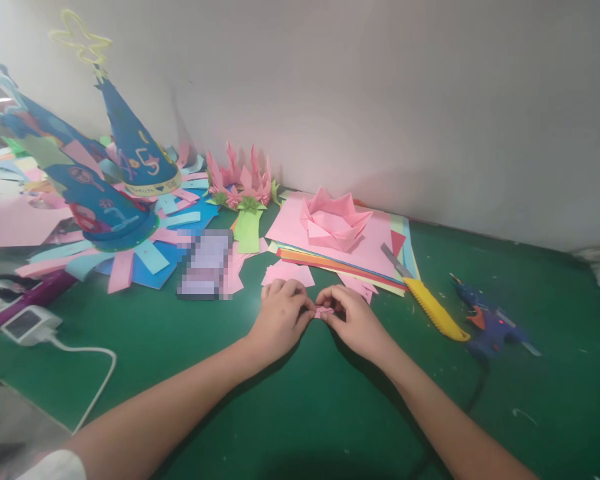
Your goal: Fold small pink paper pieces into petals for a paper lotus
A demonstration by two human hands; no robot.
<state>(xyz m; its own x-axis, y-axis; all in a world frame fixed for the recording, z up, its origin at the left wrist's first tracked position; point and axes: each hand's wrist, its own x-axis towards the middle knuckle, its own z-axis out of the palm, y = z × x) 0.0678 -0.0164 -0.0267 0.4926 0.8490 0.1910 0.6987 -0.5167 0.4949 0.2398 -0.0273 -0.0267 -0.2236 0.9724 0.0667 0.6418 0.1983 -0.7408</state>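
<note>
Green table, pink paper bowl on sheets, pink scrap between fingers

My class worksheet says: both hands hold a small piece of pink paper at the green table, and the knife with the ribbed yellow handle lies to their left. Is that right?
Not quite. The left hand and right hand do hold the small piece of pink paper at the green table, but the head view shows the yellow-handled knife to their right.

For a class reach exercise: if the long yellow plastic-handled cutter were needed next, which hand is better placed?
Likely the right hand: the cutter lies to its right, farther from the left hand. Both pinch small pink paper.
</note>
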